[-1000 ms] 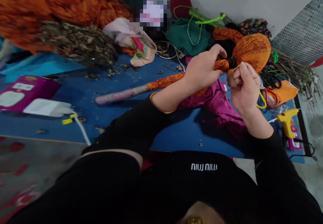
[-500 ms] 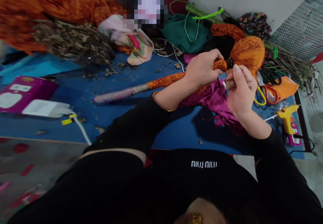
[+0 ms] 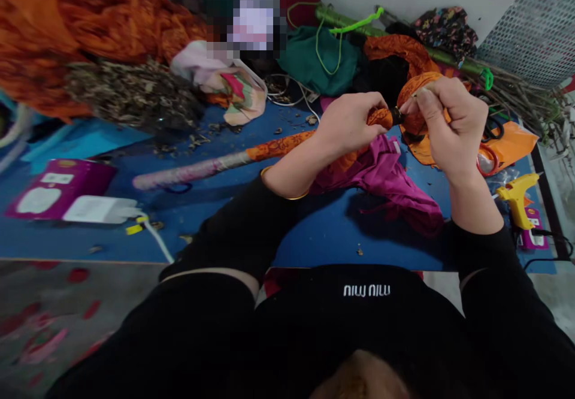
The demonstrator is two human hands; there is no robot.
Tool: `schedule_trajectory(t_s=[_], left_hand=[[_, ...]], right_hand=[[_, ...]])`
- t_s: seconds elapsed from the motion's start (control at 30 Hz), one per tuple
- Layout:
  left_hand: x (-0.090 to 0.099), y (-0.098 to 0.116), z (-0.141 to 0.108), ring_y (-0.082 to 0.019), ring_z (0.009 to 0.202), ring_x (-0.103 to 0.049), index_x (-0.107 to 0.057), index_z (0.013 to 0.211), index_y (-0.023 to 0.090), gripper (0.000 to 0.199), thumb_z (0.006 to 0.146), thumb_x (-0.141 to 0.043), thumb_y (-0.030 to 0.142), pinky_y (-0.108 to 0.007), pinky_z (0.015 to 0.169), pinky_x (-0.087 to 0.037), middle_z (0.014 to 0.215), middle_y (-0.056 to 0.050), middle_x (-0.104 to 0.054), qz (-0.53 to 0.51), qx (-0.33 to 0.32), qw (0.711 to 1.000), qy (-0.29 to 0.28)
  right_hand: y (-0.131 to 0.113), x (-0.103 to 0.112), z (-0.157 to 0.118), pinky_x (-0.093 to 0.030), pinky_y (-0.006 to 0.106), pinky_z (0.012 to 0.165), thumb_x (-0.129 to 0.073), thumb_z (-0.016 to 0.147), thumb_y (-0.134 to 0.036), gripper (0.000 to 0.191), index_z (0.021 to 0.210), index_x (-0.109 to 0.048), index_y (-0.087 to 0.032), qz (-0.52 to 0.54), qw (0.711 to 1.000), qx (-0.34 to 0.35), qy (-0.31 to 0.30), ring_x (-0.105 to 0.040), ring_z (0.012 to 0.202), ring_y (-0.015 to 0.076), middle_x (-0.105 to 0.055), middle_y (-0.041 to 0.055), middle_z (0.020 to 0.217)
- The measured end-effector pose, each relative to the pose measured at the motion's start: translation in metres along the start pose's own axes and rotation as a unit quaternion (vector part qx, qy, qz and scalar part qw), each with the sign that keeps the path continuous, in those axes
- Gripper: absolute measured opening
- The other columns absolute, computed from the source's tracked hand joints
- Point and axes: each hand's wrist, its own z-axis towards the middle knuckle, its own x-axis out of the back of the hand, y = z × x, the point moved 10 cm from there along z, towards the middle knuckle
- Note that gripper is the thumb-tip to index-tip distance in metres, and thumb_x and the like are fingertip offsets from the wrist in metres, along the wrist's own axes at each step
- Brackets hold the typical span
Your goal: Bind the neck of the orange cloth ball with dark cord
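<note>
My left hand (image 3: 348, 124) is closed round a stick (image 3: 284, 146) wrapped in orange patterned cloth, just below a dark band (image 3: 396, 115) at its neck. The stick's far left end (image 3: 179, 174) is pale and greyish purple. Beyond the band an orange cloth-covered rounded head (image 3: 415, 86) shows, partly behind my right hand (image 3: 460, 124). The right fingers are pinched together over the head near the band; what lies between them is too small to make out. Under the hands lies a crumpled magenta cloth (image 3: 390, 186) on the blue table (image 3: 323, 237).
A yellow glue gun (image 3: 518, 198) lies at the right, near red-handled scissors (image 3: 489, 159) and an orange packet (image 3: 514, 144). On the left are a purple box (image 3: 45, 192) and a white charger (image 3: 96, 208). Dried plant matter (image 3: 130, 96), orange cloth (image 3: 112, 21) and green cloth (image 3: 318, 57) line the back.
My right hand has risen and turned, its pinched fingers now over the orange head. The left hand still grips the stick. The view has shifted slightly.
</note>
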Motion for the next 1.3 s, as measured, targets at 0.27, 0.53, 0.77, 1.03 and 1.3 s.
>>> schedule_trajectory(t_s=[0.27,0.53,0.77,1.03,1.3], left_hand=[[-0.003,-0.001,-0.004,-0.034,0.116,-0.077,-0.073,0.123,0.025,0.037,0.086,-0.075,0.028,-0.045,0.1,-0.058,0.116,-0.009,-0.082,0.046,0.036,0.998,-0.011],[-0.007,0.023,-0.016,-0.037,0.115,-0.077,-0.07,0.131,0.024,0.039,0.092,-0.069,0.028,-0.046,0.095,-0.058,0.119,-0.01,-0.083,0.133,0.064,0.987,-0.065],[-0.014,0.033,-0.021,-0.033,0.1,-0.077,-0.068,0.128,0.025,0.033,0.097,-0.061,0.032,-0.043,0.088,-0.057,0.109,-0.01,-0.082,0.157,0.042,0.986,-0.048],[-0.018,0.047,-0.028,-0.032,0.103,-0.074,-0.061,0.148,0.021,0.049,0.102,-0.047,0.026,-0.044,0.088,-0.056,0.117,-0.014,-0.081,0.208,0.028,0.976,-0.061],[-0.021,0.053,-0.029,-0.033,0.107,-0.075,-0.059,0.157,0.02,0.055,0.11,-0.034,0.033,-0.045,0.088,-0.055,0.118,-0.015,-0.081,0.225,-0.011,0.972,-0.071]], right_hand=[[-0.01,-0.007,0.004,-0.064,0.039,0.082,-0.054,0.11,-0.057,0.04,0.085,-0.068,-0.03,0.062,0.996,0.064,-0.021,-0.072,0.081,0.0204,-0.075,0.004,0.092],[-0.007,-0.012,0.012,-0.064,0.036,0.098,-0.052,0.111,-0.063,0.048,0.078,-0.063,-0.029,0.051,0.996,0.056,-0.042,-0.072,0.101,0.0194,-0.076,0.0062,0.107],[0.013,-0.021,0.013,-0.066,0.034,0.101,-0.053,0.11,-0.063,0.048,0.077,-0.057,-0.029,0.074,0.994,-0.014,-0.074,-0.07,0.103,0.018,-0.071,0.0068,0.119],[0.009,-0.017,0.013,-0.065,0.033,0.095,-0.054,0.109,-0.046,0.035,0.079,-0.05,-0.029,0.077,0.995,-0.017,-0.057,-0.073,0.1,0.0186,-0.067,0.0045,0.112],[0.002,-0.013,0.012,-0.065,0.035,0.094,-0.044,0.109,-0.032,0.028,0.083,-0.049,-0.027,0.066,0.997,0.007,-0.048,-0.073,0.1,0.0164,-0.066,0.0074,0.111]])
